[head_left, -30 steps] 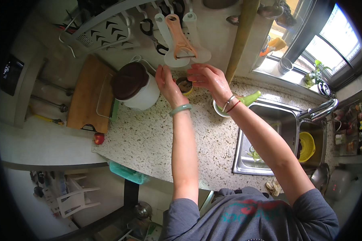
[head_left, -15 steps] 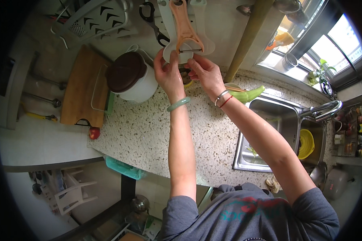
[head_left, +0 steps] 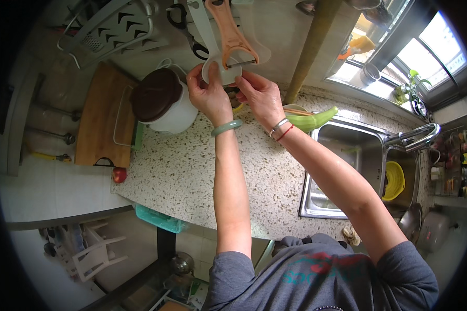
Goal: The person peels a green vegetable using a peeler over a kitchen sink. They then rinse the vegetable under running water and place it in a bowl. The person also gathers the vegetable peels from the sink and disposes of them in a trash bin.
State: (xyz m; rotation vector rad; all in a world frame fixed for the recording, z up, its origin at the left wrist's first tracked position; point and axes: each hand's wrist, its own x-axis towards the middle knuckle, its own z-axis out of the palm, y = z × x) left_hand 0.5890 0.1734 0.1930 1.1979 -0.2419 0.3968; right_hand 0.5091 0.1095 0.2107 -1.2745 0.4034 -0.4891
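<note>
Both my hands are raised to the wall at the back of the counter. My left hand (head_left: 210, 96) is closed around the rim of a white round-bowled utensil (head_left: 229, 75), its thumb inside the bowl. This looks like a ladle; a white handle seems to run up from it, though I cannot tell for sure that they join. My right hand (head_left: 260, 98) pinches the right side of the same rim. Just above the bowl hangs an orange peeler (head_left: 232, 39), its blade end overlapping the rim. To the left hang black-handled scissors (head_left: 184, 26).
A white pot with a dark brown lid (head_left: 160, 95) stands left of my hands, beside an upright wooden cutting board (head_left: 101, 114). On the right, a green gourd-like vegetable (head_left: 311, 122) lies by the steel sink (head_left: 316, 210). A red fruit (head_left: 119, 175) sits at the counter's left edge.
The view has shifted slightly. My hands have moved a little left and down with the white bowl, which now shows more of its inside. Both hands keep their grip.
</note>
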